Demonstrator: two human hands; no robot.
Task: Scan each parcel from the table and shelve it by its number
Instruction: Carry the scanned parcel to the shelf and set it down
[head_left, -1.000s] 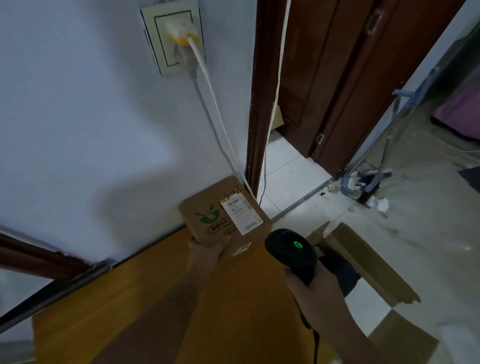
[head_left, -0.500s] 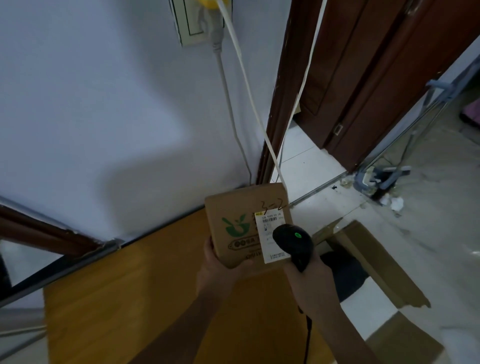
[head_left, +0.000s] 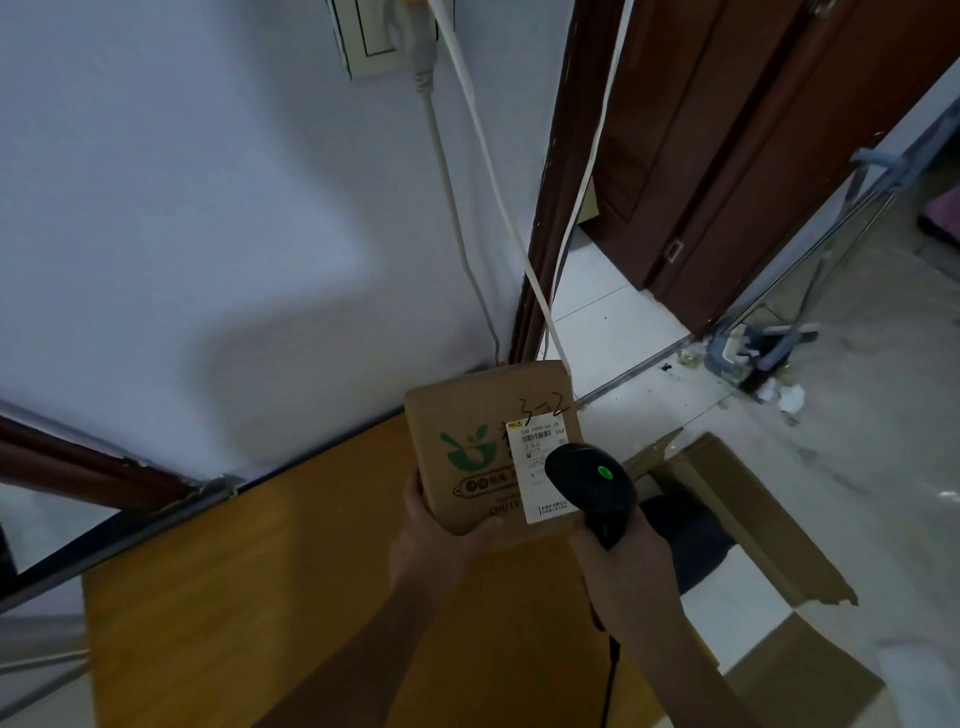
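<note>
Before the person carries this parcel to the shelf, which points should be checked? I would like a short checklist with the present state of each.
1. Left hand grips the cardboard parcel: ok.
2. Right hand holds the barcode scanner: ok.
3. Scanner head is over the white shipping label: ok.
4. Green light on the scanner is lit: ok; whether the scan registered: cannot tell.
5. Handwritten number "3-2" on the parcel is readable: ok.
6. Shelf matching the number is in sight: not ok, no shelf shows in this view.
</note>
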